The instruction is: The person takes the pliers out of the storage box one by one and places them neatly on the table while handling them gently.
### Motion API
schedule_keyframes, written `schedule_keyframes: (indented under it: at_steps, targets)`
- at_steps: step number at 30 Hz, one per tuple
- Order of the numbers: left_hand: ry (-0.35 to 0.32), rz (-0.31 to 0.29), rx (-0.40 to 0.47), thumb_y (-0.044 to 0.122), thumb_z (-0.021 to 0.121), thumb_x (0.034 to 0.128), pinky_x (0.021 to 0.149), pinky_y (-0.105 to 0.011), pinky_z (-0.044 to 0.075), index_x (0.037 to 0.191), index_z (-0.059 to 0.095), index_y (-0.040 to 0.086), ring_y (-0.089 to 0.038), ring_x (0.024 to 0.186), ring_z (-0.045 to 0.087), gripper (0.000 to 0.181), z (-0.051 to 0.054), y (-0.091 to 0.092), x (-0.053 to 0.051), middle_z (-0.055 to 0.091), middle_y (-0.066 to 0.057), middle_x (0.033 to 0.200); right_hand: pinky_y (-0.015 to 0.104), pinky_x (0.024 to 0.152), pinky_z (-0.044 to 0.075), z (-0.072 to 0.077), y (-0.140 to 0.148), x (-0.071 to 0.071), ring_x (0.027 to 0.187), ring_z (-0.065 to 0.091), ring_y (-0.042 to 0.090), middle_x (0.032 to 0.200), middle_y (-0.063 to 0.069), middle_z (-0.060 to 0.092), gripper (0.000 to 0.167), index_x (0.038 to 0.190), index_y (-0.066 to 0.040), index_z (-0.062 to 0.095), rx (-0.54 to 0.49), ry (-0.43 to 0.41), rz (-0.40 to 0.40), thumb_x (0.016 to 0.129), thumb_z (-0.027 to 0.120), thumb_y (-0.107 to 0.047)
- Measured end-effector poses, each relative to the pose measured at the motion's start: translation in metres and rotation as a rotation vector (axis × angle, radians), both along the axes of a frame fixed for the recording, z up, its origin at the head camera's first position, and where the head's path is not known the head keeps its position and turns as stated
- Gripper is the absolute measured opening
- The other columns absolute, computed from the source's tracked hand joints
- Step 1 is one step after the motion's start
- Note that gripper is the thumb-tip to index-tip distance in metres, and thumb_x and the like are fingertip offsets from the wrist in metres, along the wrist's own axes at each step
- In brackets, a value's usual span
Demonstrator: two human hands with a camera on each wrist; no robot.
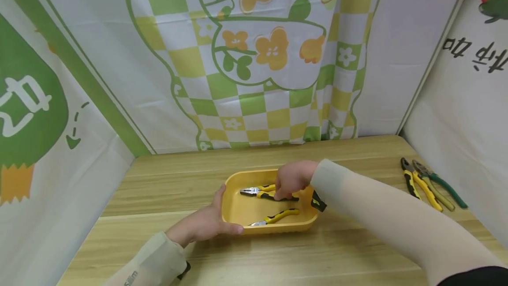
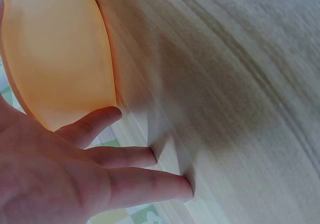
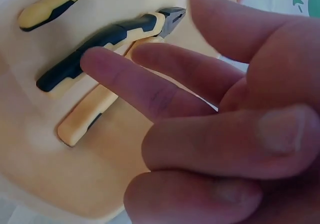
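A yellow plastic tray [image 1: 240, 211] stands on the wooden table, with two pairs of yellow-and-black pliers inside. My left hand [image 1: 208, 222] rests against the tray's left end, thumb along the near rim. In the left wrist view its fingers are straight and spread, one touching the tray wall [image 2: 60, 59], two with tips on the table. My right hand [image 1: 291, 180] reaches into the tray over the farther combination pliers [image 1: 250, 191]. In the right wrist view a fingertip meets their handle [image 3: 102, 44], the thumb stands apart. The nearer pliers [image 1: 279, 216] lie by the front wall.
At the table's right side lie more pliers: a yellow-and-black pair [image 1: 409, 178] and, beside it, a pair with green handles [image 1: 446, 189]. Printed cloth [image 1: 254, 109] hangs behind the table, and white printed sheets stand at both sides.
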State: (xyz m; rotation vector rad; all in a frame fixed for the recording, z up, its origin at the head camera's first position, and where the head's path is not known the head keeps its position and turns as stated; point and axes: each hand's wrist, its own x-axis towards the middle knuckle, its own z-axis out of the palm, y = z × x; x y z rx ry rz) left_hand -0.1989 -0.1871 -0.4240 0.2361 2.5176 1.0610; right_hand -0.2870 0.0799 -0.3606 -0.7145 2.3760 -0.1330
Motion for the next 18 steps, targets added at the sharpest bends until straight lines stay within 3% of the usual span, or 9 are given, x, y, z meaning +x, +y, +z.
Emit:
schedule_keyframes:
  at_steps: [3,11,14,18]
  targets:
    - [-0.001,0.005,-0.004,0.054,0.089,0.066,0.099,-0.056,0.04,0.158,-0.011,0.009,-0.028,0.103,0.059,0.144,0.0,0.0,0.001,0.055,-0.03,0.13,0.025,0.048,0.032,-0.002,-0.002,0.002,0.049,0.035,0.009,0.076,-0.002,0.063,0.023,0.09,-0.016,0.077,0.001,0.012,0.019,0.099,0.064,-0.034]
    - [-0.003,0.0,-0.013,0.055,0.089,0.0661,0.096,-0.055,0.042,0.158,-0.012,0.01,-0.026,0.097,0.06,0.144,0.001,0.0,0.001,0.059,-0.028,0.126,0.027,0.049,0.025,-0.009,-0.006,0.007,0.049,0.027,0.01,0.054,-0.005,0.038,0.043,0.056,-0.016,0.051,0.073,-0.003,0.05,0.095,0.067,-0.026]
    - [-0.004,0.0,-0.015,0.055,0.089,0.066,0.096,-0.054,0.042,0.158,-0.011,0.011,-0.026,0.097,0.059,0.143,0.001,0.0,0.0,0.059,-0.028,0.126,0.025,0.047,0.026,-0.011,-0.008,0.008,0.047,0.031,0.009,0.056,-0.004,0.051,0.034,0.061,-0.017,0.062,0.105,-0.003,0.067,0.093,0.069,-0.025]
    - [-0.007,0.002,-0.019,0.056,0.089,0.0657,0.098,-0.055,0.041,0.159,-0.011,0.01,-0.027,0.1,0.059,0.143,0.001,0.0,0.001,0.058,-0.029,0.128,0.024,0.049,0.032,-0.013,-0.011,0.01,0.05,0.041,0.009,0.07,0.0,0.068,0.014,0.079,-0.021,0.075,0.134,0.001,0.099,0.092,0.072,-0.026]
